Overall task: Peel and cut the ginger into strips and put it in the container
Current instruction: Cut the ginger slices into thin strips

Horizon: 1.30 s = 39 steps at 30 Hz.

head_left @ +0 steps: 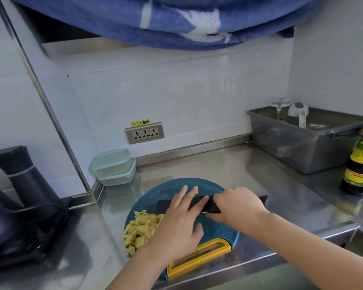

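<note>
A round blue cutting board [220, 231] with a yellow handle [199, 258] lies on the steel counter. A pile of cut yellow ginger pieces [142, 229] sits on its left side. A black cleaver [166, 203] lies across the board's far part. My right hand [237, 205] grips the cleaver near its handle. My left hand [181, 218] lies flat with straight fingers on top of the blade, covering whatever is under it. Two stacked pale green lidded containers [113, 166] stand in the back left corner.
A black kettle [19, 185] with its cord stands at the left. A grey bin [306, 141] with a glass and a white jug is at the back right. A dark sauce bottle [360, 162] stands at the right edge. A wall socket [144, 133] is behind.
</note>
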Tool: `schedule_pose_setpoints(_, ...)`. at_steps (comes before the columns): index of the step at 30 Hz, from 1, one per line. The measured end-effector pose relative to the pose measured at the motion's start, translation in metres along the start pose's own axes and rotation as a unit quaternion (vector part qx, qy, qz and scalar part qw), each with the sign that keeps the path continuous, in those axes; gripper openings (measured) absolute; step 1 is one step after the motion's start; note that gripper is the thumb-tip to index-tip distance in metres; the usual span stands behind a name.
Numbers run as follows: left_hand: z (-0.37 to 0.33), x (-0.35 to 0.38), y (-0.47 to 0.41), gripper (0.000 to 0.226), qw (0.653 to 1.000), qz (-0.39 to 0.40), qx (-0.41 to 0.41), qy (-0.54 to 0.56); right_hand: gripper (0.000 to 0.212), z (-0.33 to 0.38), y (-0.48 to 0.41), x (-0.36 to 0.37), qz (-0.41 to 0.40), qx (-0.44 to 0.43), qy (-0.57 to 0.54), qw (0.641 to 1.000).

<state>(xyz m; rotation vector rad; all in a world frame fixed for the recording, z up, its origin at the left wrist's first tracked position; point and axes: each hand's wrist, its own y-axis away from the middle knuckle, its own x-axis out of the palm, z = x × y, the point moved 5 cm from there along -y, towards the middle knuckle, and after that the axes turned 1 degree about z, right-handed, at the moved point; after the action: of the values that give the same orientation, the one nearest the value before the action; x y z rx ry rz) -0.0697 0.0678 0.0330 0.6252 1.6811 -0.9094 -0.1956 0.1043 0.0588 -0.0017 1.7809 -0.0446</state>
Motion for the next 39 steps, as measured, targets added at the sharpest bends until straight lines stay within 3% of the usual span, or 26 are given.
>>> schedule_pose_setpoints(4, 0.025, 0.001, -0.004, 0.063, 0.996, 0.003, -0.076, -0.036, 0.043, -0.018, 0.002, 0.002, -0.006, 0.045, -0.017, 0.999)
schedule_pose_setpoints(7, 0.041, 0.003, -0.008, 0.065, 0.993, 0.01, -0.119, 0.012, 0.039, -0.036, 0.004, 0.008, -0.011, 0.099, -0.056, 0.993)
schedule_pose_setpoints(12, 0.047, 0.005, -0.026, 0.049, 0.987, -0.047, -0.141, 0.053, 0.039, -0.06, -0.003, 0.033, -0.001, 0.182, -0.16, 0.97)
schedule_pose_setpoints(15, 0.046, 0.016, -0.043, 0.038, 0.987, -0.032, -0.146, 0.065, 0.047, -0.069, -0.009, 0.05, 0.023, 0.209, -0.217, 0.953)
schedule_pose_setpoints(21, 0.023, 0.042, -0.076, 0.034, 0.989, 0.071, -0.062, 0.111, 0.046, -0.073, -0.02, 0.072, 0.061, 0.223, -0.282, 0.931)
schedule_pose_setpoints(27, 0.02, 0.049, -0.092, 0.01, 0.987, 0.093, -0.05, 0.124, 0.047, -0.071, -0.026, 0.082, 0.059, 0.208, -0.264, 0.94)
schedule_pose_setpoints(31, 0.024, 0.035, -0.089, 0.013, 0.989, 0.021, -0.068, 0.126, 0.048, -0.07, -0.03, 0.084, 0.072, 0.201, -0.267, 0.94)
schedule_pose_setpoints(34, 0.032, 0.024, -0.079, 0.019, 0.995, -0.037, -0.071, 0.055, 0.047, -0.068, -0.032, 0.085, 0.074, 0.195, -0.254, 0.944)
schedule_pose_setpoints(39, 0.025, 0.036, -0.058, 0.025, 0.998, -0.016, -0.054, 0.004, 0.048, -0.065, -0.031, 0.083, 0.069, 0.193, -0.225, 0.953)
